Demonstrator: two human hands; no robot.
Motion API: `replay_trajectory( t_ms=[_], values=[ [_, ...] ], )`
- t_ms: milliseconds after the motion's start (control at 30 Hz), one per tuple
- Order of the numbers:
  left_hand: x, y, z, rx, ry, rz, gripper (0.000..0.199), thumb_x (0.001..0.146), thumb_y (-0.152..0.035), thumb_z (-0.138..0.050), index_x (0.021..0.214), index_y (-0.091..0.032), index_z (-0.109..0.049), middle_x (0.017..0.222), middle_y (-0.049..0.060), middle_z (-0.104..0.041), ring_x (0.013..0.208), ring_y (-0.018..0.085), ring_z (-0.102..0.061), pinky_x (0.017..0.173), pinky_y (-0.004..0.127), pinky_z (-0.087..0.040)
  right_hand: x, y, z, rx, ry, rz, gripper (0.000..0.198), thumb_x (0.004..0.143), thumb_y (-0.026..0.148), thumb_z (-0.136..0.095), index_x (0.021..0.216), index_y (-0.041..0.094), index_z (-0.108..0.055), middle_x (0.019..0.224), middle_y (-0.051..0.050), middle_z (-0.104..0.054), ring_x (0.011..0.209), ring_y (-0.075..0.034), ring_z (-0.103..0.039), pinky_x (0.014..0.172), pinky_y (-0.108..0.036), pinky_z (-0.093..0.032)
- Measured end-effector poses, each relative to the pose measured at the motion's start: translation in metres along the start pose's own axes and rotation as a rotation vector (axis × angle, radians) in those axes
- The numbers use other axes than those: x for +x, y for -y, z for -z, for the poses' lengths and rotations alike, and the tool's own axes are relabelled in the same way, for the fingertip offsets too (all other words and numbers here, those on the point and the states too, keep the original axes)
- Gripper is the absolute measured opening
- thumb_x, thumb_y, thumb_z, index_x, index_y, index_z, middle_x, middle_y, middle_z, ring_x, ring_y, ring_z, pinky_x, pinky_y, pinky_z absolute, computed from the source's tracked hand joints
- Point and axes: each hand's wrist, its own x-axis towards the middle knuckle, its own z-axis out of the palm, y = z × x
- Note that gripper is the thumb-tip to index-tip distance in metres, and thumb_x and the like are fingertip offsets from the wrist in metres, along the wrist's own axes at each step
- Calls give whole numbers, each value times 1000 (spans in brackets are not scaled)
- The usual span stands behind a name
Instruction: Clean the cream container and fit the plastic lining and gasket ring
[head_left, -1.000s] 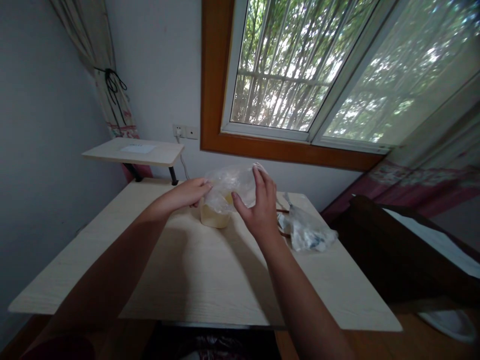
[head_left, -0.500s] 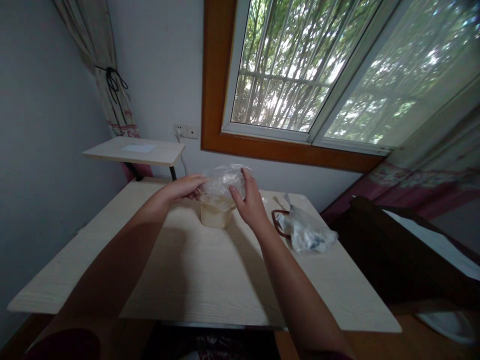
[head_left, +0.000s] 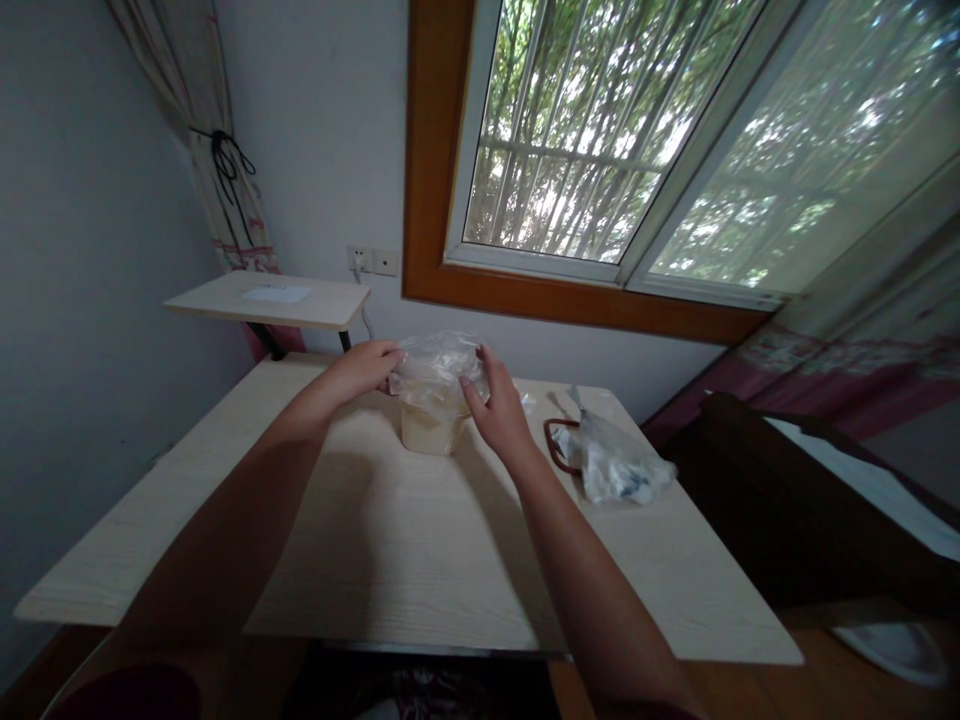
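A cream-coloured bin stands upright on the pale wooden table. Clear plastic bag film billows over its top, covering the rim. At the left edge of the film, my left hand is closed with the plastic pinched in its fingers. On the other side, my right hand grips the film between thumb and fingers, close to the bin's right rim. The inside of the bin is hidden by the bag.
A tied clear plastic bag with crumpled contents lies at the right, beside a brown rounded frame. A small raised shelf with a white paper stands at the table's back left. Behind is a window.
My left hand has moved slightly left and up, drawing the plastic film with it. My right hand has shifted only a little; the bin stays in place.
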Motion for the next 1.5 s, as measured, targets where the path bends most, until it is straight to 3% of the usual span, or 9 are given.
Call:
replay_trajectory(
  t_ms=[167,300,433,567,733,900,1100,1300,1500],
  values=[
    [4,-1,-13,-209,90,-22,10,84,-25,-65,86,-16,-66,81,6,-68,69,17,-64,68,32,-56,0,-1,0,26,5,7,62,99,43,-51,153,18,-36,143,-19,-55,132,-28,-53,112,-51,-43],
    [17,18,-8,61,-92,-120,6,78,-21,-67,81,-16,-66,76,3,-65,67,15,-60,62,25,-52,-1,-3,1,45,18,-5,58,95,40,-58,146,18,-44,138,-17,-58,127,-27,-55,109,-49,-45],
    [20,34,4,9,-206,-85,13,75,-19,-68,88,-16,-65,85,4,-64,71,15,-61,60,24,-52,-5,-5,5,36,-18,-30,35,92,39,-61,123,21,-62,119,-11,-63,113,-26,-60,101,-46,-49],
    [4,39,5,-163,-146,29,19,74,-23,-72,89,-17,-62,91,5,-63,77,14,-63,63,24,-56,-13,-8,10,57,-35,-38,25,93,39,-60,112,22,-65,107,-8,-61,105,-24,-60,97,-45,-51],
    [-18,44,-6,-238,56,115,27,79,-35,-72,96,-19,-60,103,8,-65,89,19,-69,68,28,-60,-26,-10,9,144,71,-35,35,91,47,-66,118,25,-61,120,-9,-55,114,-24,-56,89,-42,-56],
    [-29,45,-21,-254,1,70,26,82,-38,-69,97,-19,-59,106,8,-63,98,22,-68,71,31,-61,-35,-13,7,188,54,-53,29,89,43,-69,110,25,-62,122,-9,-56,116,-23,-56,84,-38,-57],
    [-37,43,-24,-334,-5,58,26,80,-38,-71,90,-18,-58,103,7,-63,94,20,-65,74,31,-60,-43,-18,7,210,30,-4,24,89,37,-71,107,24,-61,119,-8,-59,117,-24,-56,86,-39,-57],
    [-33,34,-14,-322,-181,-30,23,79,-33,-70,85,-18,-54,90,2,-61,80,13,-62,68,23,-54,-37,-16,17,137,-42,-13,17,94,31,-64,109,24,-64,108,-6,-60,101,-21,-60,82,-37,-57],
    [-17,19,-16,-524,-136,-17,18,90,-32,-62,91,-21,-47,91,3,-62,78,15,-66,72,36,-63,-10,-11,21,114,-155,-30,11,97,31,-58,100,25,-67,98,-4,-60,91,-19,-62,79,-34,-57]
  ],
)
